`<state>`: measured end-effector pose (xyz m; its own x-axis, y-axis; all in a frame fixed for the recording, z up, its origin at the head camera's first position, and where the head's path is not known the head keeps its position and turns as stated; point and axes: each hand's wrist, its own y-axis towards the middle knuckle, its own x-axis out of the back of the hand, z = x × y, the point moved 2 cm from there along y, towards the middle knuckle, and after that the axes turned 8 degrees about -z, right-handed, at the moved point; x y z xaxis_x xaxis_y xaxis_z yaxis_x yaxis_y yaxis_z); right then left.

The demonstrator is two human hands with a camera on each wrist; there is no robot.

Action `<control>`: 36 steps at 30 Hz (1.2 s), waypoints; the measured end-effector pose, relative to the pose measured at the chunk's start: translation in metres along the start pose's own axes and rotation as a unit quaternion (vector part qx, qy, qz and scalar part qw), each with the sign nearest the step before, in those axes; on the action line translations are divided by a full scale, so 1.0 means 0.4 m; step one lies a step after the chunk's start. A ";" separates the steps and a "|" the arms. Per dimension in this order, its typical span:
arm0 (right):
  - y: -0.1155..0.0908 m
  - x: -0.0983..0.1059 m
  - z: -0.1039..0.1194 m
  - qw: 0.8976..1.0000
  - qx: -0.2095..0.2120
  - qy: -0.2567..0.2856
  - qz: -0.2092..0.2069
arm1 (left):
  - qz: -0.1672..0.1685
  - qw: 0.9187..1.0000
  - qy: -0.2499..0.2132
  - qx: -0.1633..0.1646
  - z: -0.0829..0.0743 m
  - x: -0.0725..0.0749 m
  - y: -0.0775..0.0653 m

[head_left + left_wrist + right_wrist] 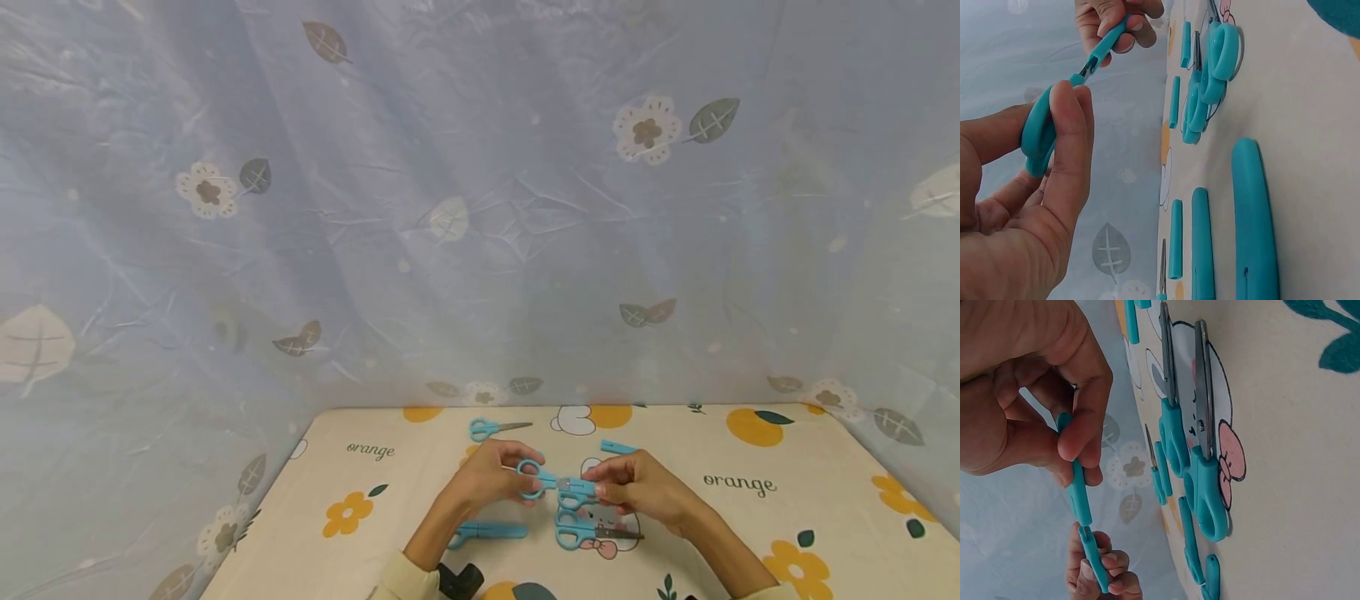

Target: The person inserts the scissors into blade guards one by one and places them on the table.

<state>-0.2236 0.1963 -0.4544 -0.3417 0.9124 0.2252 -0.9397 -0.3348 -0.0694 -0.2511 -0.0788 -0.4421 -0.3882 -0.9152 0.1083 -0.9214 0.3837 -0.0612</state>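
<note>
My left hand holds a pair of light-blue scissors by its finger loops, raised above the table. Blue plastic covers the blades, a blade cover that my right hand pinches between thumb and fingers. A short stretch of metal shows between handle and cover in the left wrist view; the rest of the blades is hidden inside. Just below the hands lie two uncovered scissors, the nearer pair with its blades pointing right and the other beside it.
A small pair of scissors lies bare at the back left. Behind my right hand is a loose blue cover. Near my left forearm rests a covered pair. The patterned tablecloth ends at a hanging plastic curtain.
</note>
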 end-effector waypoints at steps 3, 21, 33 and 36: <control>0.001 -0.002 0.004 1.000 0.006 -0.017 -0.012 | -0.003 1.000 -0.003 0.001 0.001 -0.004 0.001; 0.003 -0.011 0.010 0.998 -0.008 -0.035 -0.043 | -0.016 1.000 0.002 -0.007 -0.005 -0.019 0.001; 0.005 -0.015 0.012 0.998 0.010 -0.046 -0.040 | -0.024 1.000 0.012 -0.004 -0.005 -0.036 0.003; 0.005 -0.017 0.010 0.998 0.003 -0.044 -0.041 | -0.025 0.999 0.020 -0.006 -0.007 -0.040 0.001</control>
<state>-0.2232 0.1885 -0.4520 -0.2614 0.9127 0.3141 -0.9642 -0.2617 -0.0421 -0.2452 -0.0636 -0.4410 -0.3426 -0.9274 0.1502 -0.9394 0.3401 -0.0425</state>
